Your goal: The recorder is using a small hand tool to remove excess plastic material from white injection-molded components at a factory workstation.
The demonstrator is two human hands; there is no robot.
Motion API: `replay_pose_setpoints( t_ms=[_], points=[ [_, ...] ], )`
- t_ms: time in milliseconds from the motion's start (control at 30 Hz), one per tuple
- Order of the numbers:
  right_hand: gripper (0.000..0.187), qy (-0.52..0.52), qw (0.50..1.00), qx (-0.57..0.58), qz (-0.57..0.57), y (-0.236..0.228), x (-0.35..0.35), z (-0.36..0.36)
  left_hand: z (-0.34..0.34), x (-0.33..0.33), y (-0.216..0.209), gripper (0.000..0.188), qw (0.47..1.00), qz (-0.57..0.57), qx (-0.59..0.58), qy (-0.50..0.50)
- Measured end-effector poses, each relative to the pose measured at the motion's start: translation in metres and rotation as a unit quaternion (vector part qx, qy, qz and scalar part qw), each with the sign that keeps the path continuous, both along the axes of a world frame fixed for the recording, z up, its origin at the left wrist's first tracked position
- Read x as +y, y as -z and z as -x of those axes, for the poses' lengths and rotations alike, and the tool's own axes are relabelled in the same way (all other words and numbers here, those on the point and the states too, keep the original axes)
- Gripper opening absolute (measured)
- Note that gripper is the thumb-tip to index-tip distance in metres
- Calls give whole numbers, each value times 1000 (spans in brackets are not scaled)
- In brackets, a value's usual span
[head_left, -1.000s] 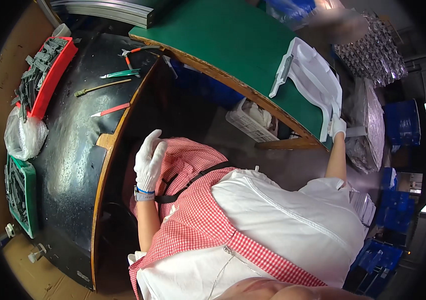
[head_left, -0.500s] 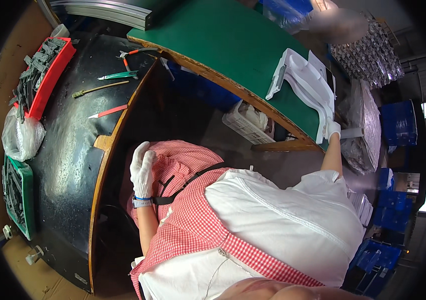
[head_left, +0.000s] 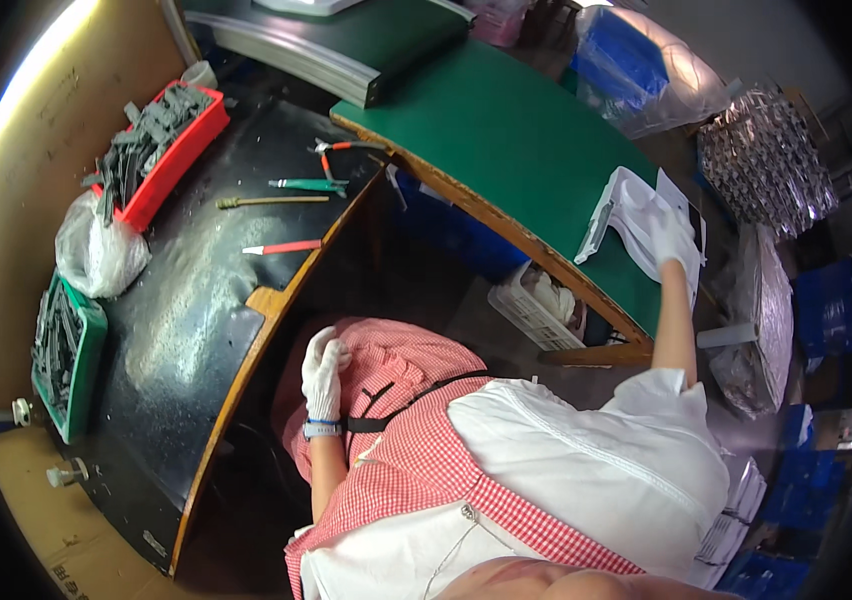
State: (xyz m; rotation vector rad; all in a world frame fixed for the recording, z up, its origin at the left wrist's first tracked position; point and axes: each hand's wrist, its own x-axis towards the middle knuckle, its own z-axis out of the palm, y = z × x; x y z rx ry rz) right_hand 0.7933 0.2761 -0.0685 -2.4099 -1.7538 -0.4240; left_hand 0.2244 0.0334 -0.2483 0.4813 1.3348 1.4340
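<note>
Two hands: both wear white gloves and sit well apart, one far right on the bench, one near the lap.
Green bench (head_left: 506, 130): the largest surface, running from the far middle to the right, with a wooden front edge.
Black bench (head_left: 196, 290): to the left, dark and shiny, curving round the person.
White moulded part (head_left: 626, 215): lies flat on the green bench near its right end, a grey strip along its left edge.
Part and fingers: the part lies directly under the right hand's fingers, and its left half shows beyond them.
Right hand (head_left: 668, 235): the arm is stretched far out to the right, the bare forearm rising from a white sleeve; palm down on the part, fingers pressed on it and curling over it; I cannot tell whether they grip it or only rest there.
Left hand (head_left: 324, 370): bent elbow, wrist with a blue band, hand resting on the red checked apron (head_left: 396, 440); fingers loosely curled, holding nothing.
Red tray (head_left: 161, 150): far left, filled with dark grey pieces.
Green tray (head_left: 66, 355): near left, also holding dark pieces.
Clear bag (head_left: 101, 255): between the two trays.
Small tools (head_left: 311, 185): pliers, a green-handled tool and a red-tipped stick on the black bench.
</note>
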Motion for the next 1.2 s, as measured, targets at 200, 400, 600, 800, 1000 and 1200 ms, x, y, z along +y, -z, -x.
replay_pose_setpoints(
  t_ms=[200,400,600,800,1000,1200],
  points=[
    [30,-295,955,-29,-27,-23,55,180,28,-25,16,33,994,3,-8,-110],
    [30,-377,920,2,106,28,85,275,54,-64,54,36,943,100,62,-311],
    [29,-326,927,114,144,71,96,298,61,-86,115,25,894,124,-46,-427],
    [27,-305,934,179,45,107,105,283,60,-71,118,24,939,177,2,-295],
    [22,-380,900,216,0,98,74,317,60,-75,99,30,924,228,129,-278],
    [16,-506,667,538,96,102,-56,440,46,-53,55,64,963,119,50,-238]
  ],
)
